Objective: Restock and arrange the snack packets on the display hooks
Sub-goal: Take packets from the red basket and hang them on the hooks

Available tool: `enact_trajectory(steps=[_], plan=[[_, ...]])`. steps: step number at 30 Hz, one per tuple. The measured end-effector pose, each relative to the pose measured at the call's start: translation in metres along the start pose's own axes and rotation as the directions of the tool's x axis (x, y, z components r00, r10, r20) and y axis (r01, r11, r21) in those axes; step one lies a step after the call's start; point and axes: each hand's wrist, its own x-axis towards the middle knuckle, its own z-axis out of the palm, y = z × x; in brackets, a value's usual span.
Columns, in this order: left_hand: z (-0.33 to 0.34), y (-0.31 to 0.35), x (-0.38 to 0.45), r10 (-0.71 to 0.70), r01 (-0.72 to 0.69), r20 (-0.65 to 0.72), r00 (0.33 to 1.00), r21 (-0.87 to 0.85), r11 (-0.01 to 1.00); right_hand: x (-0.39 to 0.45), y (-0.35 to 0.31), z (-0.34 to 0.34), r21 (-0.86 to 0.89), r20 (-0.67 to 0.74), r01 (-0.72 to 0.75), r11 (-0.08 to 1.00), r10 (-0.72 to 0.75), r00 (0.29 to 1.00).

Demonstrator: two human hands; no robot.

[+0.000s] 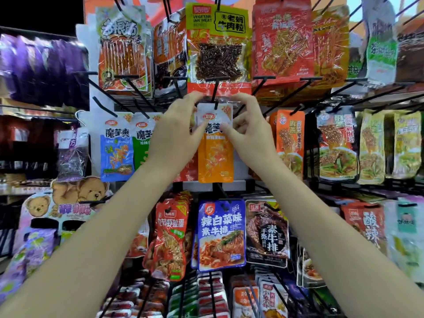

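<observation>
Orange snack packet (pixel 215 154) with a white top hangs on a black display hook (pixel 215 92) at the middle of a crowded rack, seen from the head camera looking forward and slightly down. Both bare hands reach up to it. The left hand (pixel 176 131) has its grip clamped on the packet's upper left corner, thumb at the front, fingers curled toward the top edge. The right hand (pixel 249 129) has its grip clamped on the upper right corner in the same way, thumb pressing the white header. The hook passes through the packet's top hole, between the two grips. Just left of the left grip hang a blue packet (pixel 117 152) and a green packet (pixel 143 145) of the same brand. Right of the right grip hangs an orange-red noodle packet (pixel 290 138), partly hidden by the wrist. Directly above both grips hangs a yellow packet (pixel 218 42) with a clear window showing dark shreds, and to its right a red packet (pixel 282 40). Below the forearms hang a blue-purple packet (pixel 221 235), a red packet with shrimp lettering (pixel 171 237) to its left, and a dark packet (pixel 267 232) to its right. Far below-left of the grips stands a bear-printed card display (pixel 68 198).
</observation>
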Motion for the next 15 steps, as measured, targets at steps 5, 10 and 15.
enact_trajectory(steps=[5,10,15], plan=[[-0.003,-0.033,-0.012,0.180,-0.307,0.375,0.909,0.313,0.899,-0.012,0.007,-0.003,-0.351,0.216,0.071,0.934,0.007,0.976],[0.007,-0.047,-0.015,0.078,-0.296,0.516,0.853,0.356,0.886,-0.006,0.020,0.004,-0.519,0.321,-0.006,0.855,0.201,0.925],[-0.005,-0.043,-0.022,0.033,-0.103,0.446,0.894,0.133,0.986,-0.020,0.009,-0.013,-0.395,0.267,0.040,0.918,0.073,0.961]])
